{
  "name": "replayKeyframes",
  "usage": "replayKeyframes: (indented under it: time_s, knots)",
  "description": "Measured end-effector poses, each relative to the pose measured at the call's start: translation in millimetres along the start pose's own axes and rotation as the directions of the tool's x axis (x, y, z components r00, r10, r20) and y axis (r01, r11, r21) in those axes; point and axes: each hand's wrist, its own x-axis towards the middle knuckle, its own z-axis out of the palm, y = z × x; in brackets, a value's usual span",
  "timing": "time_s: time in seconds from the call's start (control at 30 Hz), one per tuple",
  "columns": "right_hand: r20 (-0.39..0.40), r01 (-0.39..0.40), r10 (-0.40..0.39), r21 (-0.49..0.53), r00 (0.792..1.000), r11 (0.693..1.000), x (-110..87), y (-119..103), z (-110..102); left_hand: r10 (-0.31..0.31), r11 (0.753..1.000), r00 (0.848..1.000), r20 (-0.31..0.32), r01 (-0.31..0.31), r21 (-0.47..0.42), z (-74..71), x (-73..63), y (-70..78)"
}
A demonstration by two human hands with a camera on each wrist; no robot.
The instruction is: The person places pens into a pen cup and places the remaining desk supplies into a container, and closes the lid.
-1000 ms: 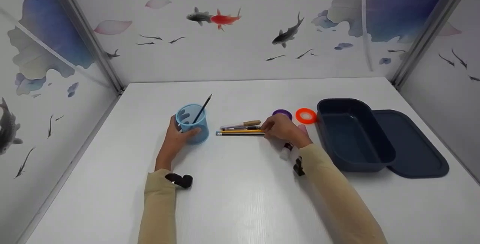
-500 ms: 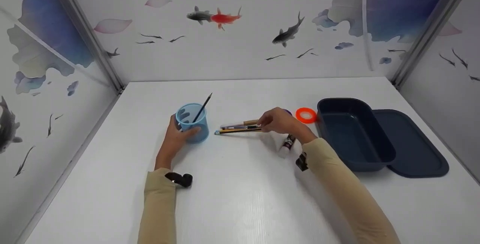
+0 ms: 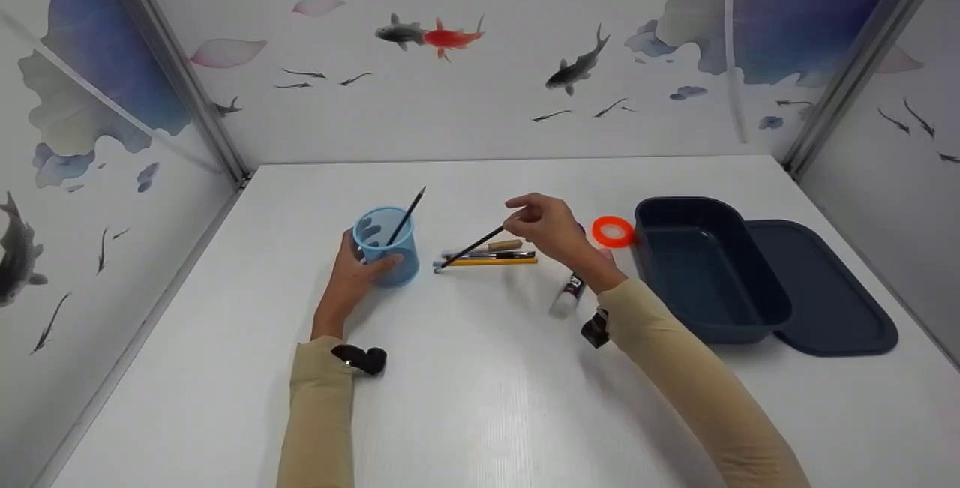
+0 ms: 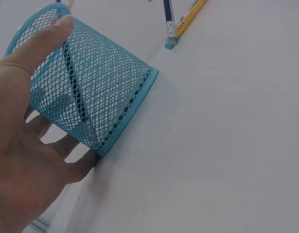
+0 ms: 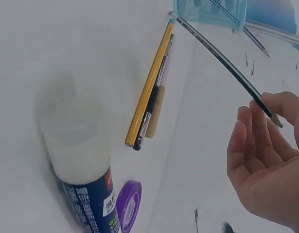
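My left hand [image 3: 346, 278] grips a light blue mesh pencil cup [image 4: 96, 73], thumb along its side near the rim and fingers behind it. One dark pencil [image 3: 406, 216] leans inside the cup, its tip above the rim. My right hand [image 3: 547, 229] pinches a second, black-and-silver striped pencil [image 5: 227, 63] near its sharpened end, between thumb and fingers. That pencil slants down to the left, its eraser end low by the other writing tools. Below it lie a yellow pencil [image 5: 149, 90], a black-and-clear pen [image 5: 154, 99] and a wooden-handled tool [image 5: 156, 111], side by side.
A glue stick [image 3: 568, 297] lies under my right wrist, with a purple tape roll [image 5: 129, 206] nearby. An orange tape roll [image 3: 613, 232] sits against a dark blue box [image 3: 780, 319], whose flat lid [image 3: 832, 300] lies to its right. Patterned panels wall the table.
My right hand has taken the striped pencil from the row and raised its sharpened end, tilting it up. My left hand and the cup have stayed in place.
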Motion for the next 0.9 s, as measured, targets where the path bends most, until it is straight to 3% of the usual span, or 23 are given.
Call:
replayKeyframes:
  time_s: [0.17, 0.3, 0.4, 0.63, 0.9]
  knots:
    - [-0.084, -0.034, 0.053, 0.221, 0.995, 0.975, 0.9, -4, 11, 0.004, 1.0, 1.0, -0.007, -0.004, 0.01, -1.4, -1.4, -0.4]
    - [-0.104, -0.075, 0.126, 0.401, 0.987, 0.913, 1.7, -4, 20, 0.004, 1.0, 1.0, -0.004, -0.004, 0.01, -1.3, -1.9, 0.2]
    - [-0.12, -0.059, 0.135, 0.496, 0.984, 0.866, 3.6, -7, 25, 0.009, 1.0, 1.0, 0.002, -0.009, 0.002, -1.5, -1.1, 0.8]
    - [-0.159, 0.03, 0.085, 0.61, 0.984, 0.791, 7.1, -28, 29, 0.009, 1.0, 1.0, 0.005, -0.009, -0.005, -1.9, 1.3, -1.2]
    - [-0.173, 0.083, 0.037, 0.639, 0.984, 0.765, 12.0, -58, 32, 0.002, 1.0, 1.0, -0.012, -0.002, 0.012, 0.8, -0.6, 0.5]
